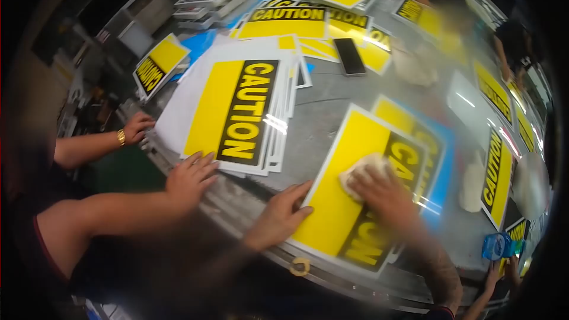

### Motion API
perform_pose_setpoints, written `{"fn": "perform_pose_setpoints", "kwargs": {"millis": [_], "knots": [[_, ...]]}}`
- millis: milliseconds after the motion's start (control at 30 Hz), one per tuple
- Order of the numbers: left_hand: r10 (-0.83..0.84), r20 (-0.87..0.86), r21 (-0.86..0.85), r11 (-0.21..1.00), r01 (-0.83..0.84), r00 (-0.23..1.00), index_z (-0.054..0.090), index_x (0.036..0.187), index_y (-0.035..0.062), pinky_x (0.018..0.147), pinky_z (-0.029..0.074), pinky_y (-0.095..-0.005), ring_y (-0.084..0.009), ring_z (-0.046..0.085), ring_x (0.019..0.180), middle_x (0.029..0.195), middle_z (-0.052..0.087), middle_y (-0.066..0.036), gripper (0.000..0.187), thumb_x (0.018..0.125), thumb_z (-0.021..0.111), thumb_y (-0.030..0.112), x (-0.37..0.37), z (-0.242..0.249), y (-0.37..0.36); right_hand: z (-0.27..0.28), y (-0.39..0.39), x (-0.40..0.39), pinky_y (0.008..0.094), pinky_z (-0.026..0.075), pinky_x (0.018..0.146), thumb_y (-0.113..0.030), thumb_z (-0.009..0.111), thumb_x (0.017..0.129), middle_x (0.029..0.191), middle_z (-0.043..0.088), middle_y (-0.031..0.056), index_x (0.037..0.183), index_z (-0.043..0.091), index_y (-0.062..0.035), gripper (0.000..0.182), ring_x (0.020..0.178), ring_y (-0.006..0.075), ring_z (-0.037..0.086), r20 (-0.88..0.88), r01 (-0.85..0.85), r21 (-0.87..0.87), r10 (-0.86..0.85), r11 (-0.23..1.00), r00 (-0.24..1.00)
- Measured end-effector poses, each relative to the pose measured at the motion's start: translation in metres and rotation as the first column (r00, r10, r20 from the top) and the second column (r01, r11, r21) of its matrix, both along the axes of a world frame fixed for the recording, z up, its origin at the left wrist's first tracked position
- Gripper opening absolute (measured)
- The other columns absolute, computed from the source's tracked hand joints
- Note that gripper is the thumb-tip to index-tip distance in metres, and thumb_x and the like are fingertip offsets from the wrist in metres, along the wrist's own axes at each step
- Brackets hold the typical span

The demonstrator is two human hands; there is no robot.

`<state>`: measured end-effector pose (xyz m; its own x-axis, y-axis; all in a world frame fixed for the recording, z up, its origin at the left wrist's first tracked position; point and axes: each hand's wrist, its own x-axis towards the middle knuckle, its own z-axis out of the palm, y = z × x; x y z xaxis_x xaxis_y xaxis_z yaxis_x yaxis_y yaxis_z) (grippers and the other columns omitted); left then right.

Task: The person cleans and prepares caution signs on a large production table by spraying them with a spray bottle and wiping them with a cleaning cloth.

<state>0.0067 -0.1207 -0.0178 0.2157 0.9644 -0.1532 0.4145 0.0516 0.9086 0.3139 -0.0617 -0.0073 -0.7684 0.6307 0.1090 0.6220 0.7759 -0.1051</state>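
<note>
A yellow and black caution sign (332, 178) lies at an angle near the table's front edge, on top of another sign and a blue sheet (441, 169). At its left edge, my left hand (278, 216) grips the border between thumb and fingers. My right hand (385, 198) presses a white cloth (355, 178) against the sign's face, covering part of the lettering. The right hand is slightly blurred.
On the left, a co-worker's hands (192, 181) rest by a stack of caution signs (204, 106). A phone (349, 56) lies farther back among more signs. Other people stand at the far side and right, where a hand is near a blue-labelled bottle (496, 246).
</note>
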Motion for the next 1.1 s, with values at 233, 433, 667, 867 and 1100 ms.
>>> {"fn": "perform_pose_setpoints", "kwargs": {"millis": [233, 433, 667, 867, 1100], "knots": [[0.037, 0.266, 0.015, 0.999, -0.042, 0.963, 0.047, 0.162, -0.0009, 0.109, 0.054, -0.0398, -0.0329, 0.066, 0.131, 0.153, 0.059, -0.023, 0.058, 0.106, 0.064, 0.006, -0.008, -0.009, 0.000, 0.013, 0.053, 0.160, 0.0488, 0.047, 0.116, -0.002, 0.058, 0.104, 0.145, 0.070, 0.0252, 0.153, 0.062, -0.0036, 0.049, 0.137, 0.0392, 0.064, -0.239, 0.717, -0.032, -0.702, 0.697, 0.671], [0.118, 0.334, -0.032, 0.993, -0.114, 0.935, 0.046, 0.166, 0.0038, 0.112, 0.048, -0.0318, -0.0185, 0.058, 0.136, 0.156, 0.057, -0.013, 0.058, 0.110, 0.063, 0.012, -0.033, 0.015, 0.024, 0.037, -0.046, 0.160, 0.0407, 0.049, 0.113, -0.003, 0.051, 0.109, 0.138, 0.073, 0.0274, 0.151, 0.062, 0.0040, 0.044, 0.132, 0.0330, 0.070, -0.338, 0.681, -0.348, -0.764, 0.645, 0.550], [0.443, 0.259, 0.213, 0.840, -0.498, 0.858, 0.057, 0.158, -0.0002, 0.110, 0.051, -0.0320, -0.0202, 0.064, 0.133, 0.153, 0.063, -0.014, 0.054, 0.104, 0.056, 0.001, -0.120, 0.064, 0.113, 0.004, -0.095, 0.164, 0.0391, 0.050, 0.108, -0.002, 0.051, 0.109, 0.137, 0.074, 0.0251, 0.151, 0.062, 0.0040, 0.044, 0.126, 0.0289, 0.070, -0.454, 0.688, -0.444, -0.806, 0.574, 0.379], [0.497, 0.223, 0.040, 0.855, -0.518, 0.838, 0.063, 0.153, 0.0000, 0.108, 0.053, -0.0369, -0.0256, 0.065, 0.128, 0.144, 0.068, -0.019, 0.057, 0.096, 0.060, 0.004, -0.224, 0.055, 0.156, 0.015, -0.096, 0.167, 0.0384, 0.052, 0.105, -0.006, 0.052, 0.111, 0.136, 0.075, 0.0236, 0.153, 0.061, 0.0039, 0.044, 0.122, 0.0259, 0.070, -0.496, 0.669, -0.448, -0.788, 0.592, 0.365], [0.537, -0.063, 0.049, 0.843, -0.535, 0.841, 0.066, 0.151, 0.0000, 0.094, 0.054, -0.0374, -0.0245, 0.068, 0.109, 0.122, 0.076, -0.011, 0.059, 0.092, 0.059, 0.002, -0.346, -0.020, 0.206, 0.027, -0.104, 0.161, 0.0392, 0.054, 0.102, -0.005, 0.054, 0.109, 0.128, 0.077, 0.0248, 0.149, 0.065, 0.0027, 0.042, 0.117, 0.0259, 0.073, -0.540, 0.663, -0.367, -0.730, 0.652, 0.419]]}}
